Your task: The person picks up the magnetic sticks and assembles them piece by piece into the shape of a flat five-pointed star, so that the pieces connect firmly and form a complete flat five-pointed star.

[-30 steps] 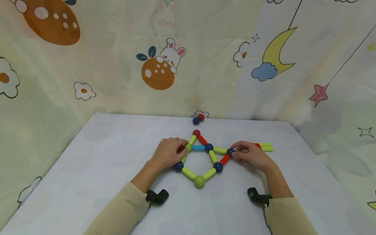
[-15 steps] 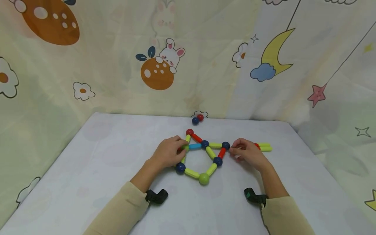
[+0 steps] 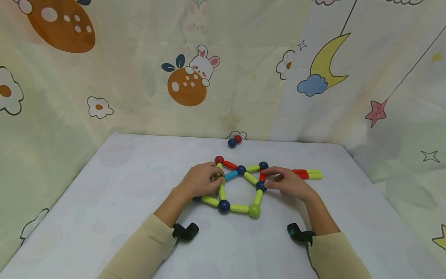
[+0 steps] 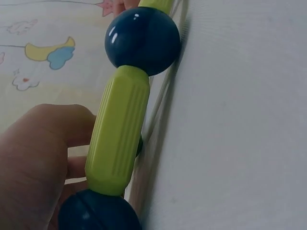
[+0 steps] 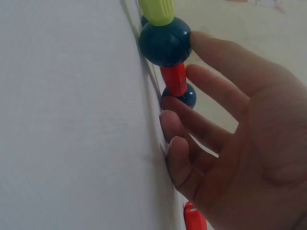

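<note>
A flat frame of magnetic sticks and balls lies on the table. My left hand (image 3: pixel 199 179) pinches a green ball on its left side, mostly hidden by the fingers. Close to this hand in the left wrist view, a yellow-green stick (image 4: pixel 117 132) joins two dark blue balls. At the frame's right side, my right hand (image 3: pixel 290 183) touches a dark blue ball (image 5: pixel 166 42) with the thumb, while a finger lies against the red stick (image 5: pixel 174 79). Its other fingers are loosely bent and hold nothing. A red ball (image 3: pixel 219 159) tops the frame; a green ball (image 3: pixel 254 210) is nearest me.
A loose dark blue ball (image 3: pixel 232 143) and red ball (image 3: pixel 238 139) sit at the table's far edge. Red sticks (image 3: pixel 300 174) and yellow-green sticks (image 3: pixel 315 174) lie behind the right hand. A printed cloth (image 3: pixel 139 77) hangs behind the white table (image 3: pixel 115 217).
The stick-and-ball frame has turned counterclockwise around the left hand, its near green ball swinging right. The right hand has moved slightly left. A blue ball shows from under the left hand.
</note>
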`<action>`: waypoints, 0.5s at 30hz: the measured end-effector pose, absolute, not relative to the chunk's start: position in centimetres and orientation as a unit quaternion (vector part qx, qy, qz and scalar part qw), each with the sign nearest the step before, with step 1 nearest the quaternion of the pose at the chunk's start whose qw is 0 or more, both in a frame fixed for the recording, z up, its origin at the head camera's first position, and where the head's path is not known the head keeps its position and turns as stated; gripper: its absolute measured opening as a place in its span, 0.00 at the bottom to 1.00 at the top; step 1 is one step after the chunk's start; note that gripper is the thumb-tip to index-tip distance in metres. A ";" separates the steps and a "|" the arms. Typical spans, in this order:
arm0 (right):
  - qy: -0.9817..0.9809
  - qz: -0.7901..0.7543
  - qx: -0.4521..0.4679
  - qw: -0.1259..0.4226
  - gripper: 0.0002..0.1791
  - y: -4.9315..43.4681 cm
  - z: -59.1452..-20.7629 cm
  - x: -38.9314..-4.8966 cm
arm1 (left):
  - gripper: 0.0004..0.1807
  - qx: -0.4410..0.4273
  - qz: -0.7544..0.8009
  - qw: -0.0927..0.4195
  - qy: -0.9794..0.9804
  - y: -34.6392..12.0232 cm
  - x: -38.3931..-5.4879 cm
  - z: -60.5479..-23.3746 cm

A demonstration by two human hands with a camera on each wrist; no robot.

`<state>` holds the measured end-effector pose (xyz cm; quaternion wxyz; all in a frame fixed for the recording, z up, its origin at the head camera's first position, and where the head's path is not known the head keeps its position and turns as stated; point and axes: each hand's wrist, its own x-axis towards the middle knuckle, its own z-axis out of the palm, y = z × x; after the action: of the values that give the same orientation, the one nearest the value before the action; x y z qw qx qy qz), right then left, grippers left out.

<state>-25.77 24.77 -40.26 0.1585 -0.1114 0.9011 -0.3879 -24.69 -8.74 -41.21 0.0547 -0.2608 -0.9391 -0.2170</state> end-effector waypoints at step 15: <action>0.912 -0.375 -0.108 0.126 0.15 24.4 -40.3 -26.3 | 0.09 -0.286 -0.230 0.027 -0.930 -8.4 -24.4 -40.4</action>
<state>-26.26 24.35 -40.32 0.1262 -0.1080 0.9120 -0.3751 -24.38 -8.36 -40.40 0.0267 -0.2861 -0.9299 -0.2297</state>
